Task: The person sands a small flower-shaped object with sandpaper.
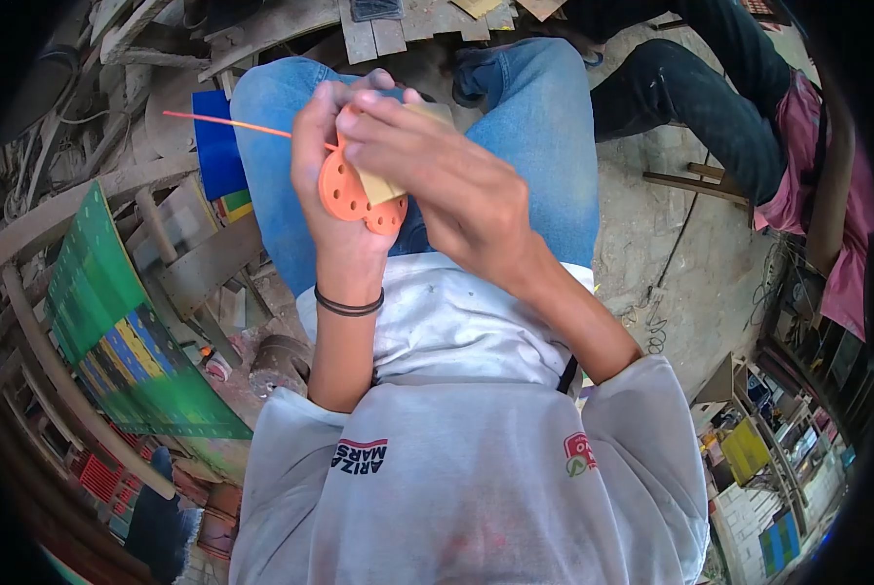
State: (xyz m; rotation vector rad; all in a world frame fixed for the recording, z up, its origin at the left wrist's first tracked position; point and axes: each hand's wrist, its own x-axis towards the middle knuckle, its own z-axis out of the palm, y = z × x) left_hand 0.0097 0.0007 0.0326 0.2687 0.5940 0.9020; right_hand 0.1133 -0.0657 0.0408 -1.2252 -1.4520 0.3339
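My left hand (322,146), with dark bands at the wrist, is closed around an orange piece (340,190). The piece is flat, with rounded lobes and several small round holes. A thin orange-red stick (227,122) juts out to the left beside my left fingers; where it joins the piece is hidden. My right hand (446,171) is closed on a folded tan sheet (382,188) that looks like sandpaper. The sheet lies against the face of the orange piece, and my right fingers cover much of both. Both hands are above my jean-covered lap (554,146).
A green painted board (96,263) with dotted edges leans at the left, near a curved wooden frame (27,234). A blue panel (220,146) stands by my left knee. Wood pieces (388,37) lie ahead. Another person in dark trousers (690,97) is at the right.
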